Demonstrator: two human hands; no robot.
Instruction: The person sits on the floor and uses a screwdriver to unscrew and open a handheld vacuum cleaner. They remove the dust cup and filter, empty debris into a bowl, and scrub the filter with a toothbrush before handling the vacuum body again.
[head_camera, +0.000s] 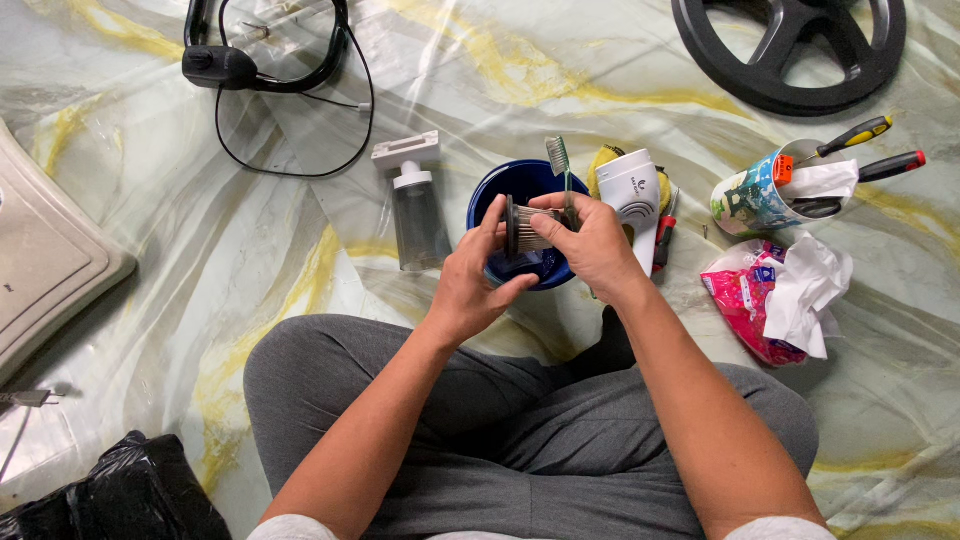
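- Marbled white sheeting (200, 220) with yellow streaks covers the floor, and a person in grey trousers sits cross-legged on it near its lower edge.
- Left hand (470, 285) is closed around a small cylindrical pleated filter (522, 228) with a dark end ring, holding it sideways just above a blue bowl (500, 190).
- Right hand (590, 245) grips a green toothbrush (560, 165) by its handle, bristles up, with the fingers touching the filter's side.
- Bowl sits around the middle of the sheeting, directly beyond the person's knees.
- Just left of the bowl lies a clear dust canister (415, 215) with a white cap.
- Just right of the bowl lies a white handheld appliance body (635, 195), partly over a yellow cloth (603, 160).
- Further right, a printed cup (755, 195) holds screwdrivers (870, 150) and a tissue; near it lies a pink packet (745, 295) with crumpled white tissue (810, 290) on it.
- At the top right edge rests a black wheel-shaped grille (790, 45).
- At the top left lies a black headband device (250, 60) with a cable.
- A black bag (120, 495) is in the lower left corner, and a beige panel (40, 260) is at the left edge.
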